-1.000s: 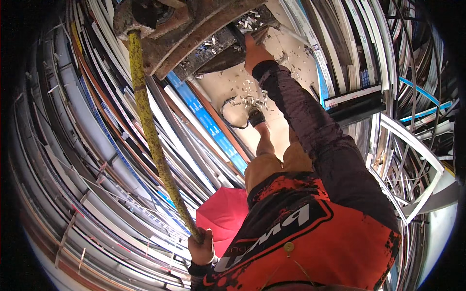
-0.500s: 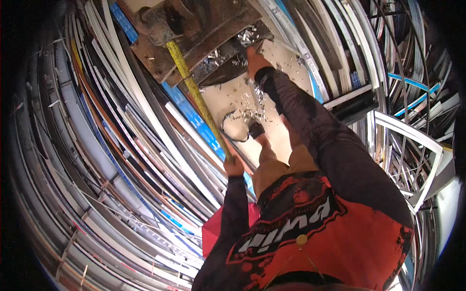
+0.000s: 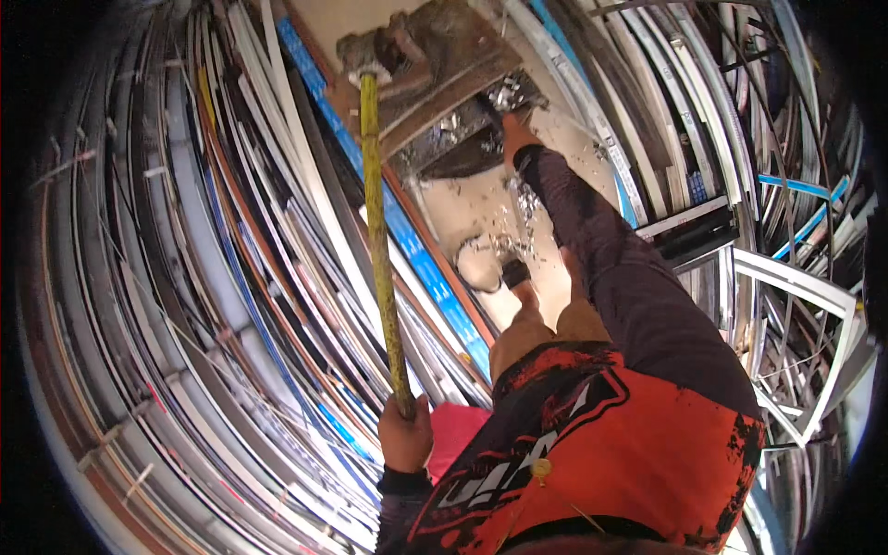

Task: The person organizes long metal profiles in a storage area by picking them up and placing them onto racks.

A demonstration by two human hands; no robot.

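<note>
My left hand [image 3: 405, 437] is closed around the near end of a long yellow tape [image 3: 377, 240]. The tape runs straight up the picture to a worn brown block [image 3: 421, 55] on a bench. My right hand [image 3: 514, 135], arm stretched out in a dark sleeve, rests on the bench edge beside a heap of silvery metal shavings [image 3: 462, 125]; whether it grips anything I cannot tell. More shavings lie on the pale floor [image 3: 462, 199] by my foot [image 3: 514, 274].
Long metal and plastic profiles [image 3: 231, 277] in white, blue and brown are stacked densely along the left. More profiles and white frames [image 3: 786, 287] stand at the right. A pink object [image 3: 458, 430] lies by my left hand. A narrow strip of floor runs between the stacks.
My left hand, up near the blue profile half a second ago, has come back down and toward me, and the yellow tape is stretched out long again. My right hand stays on the bench.
</note>
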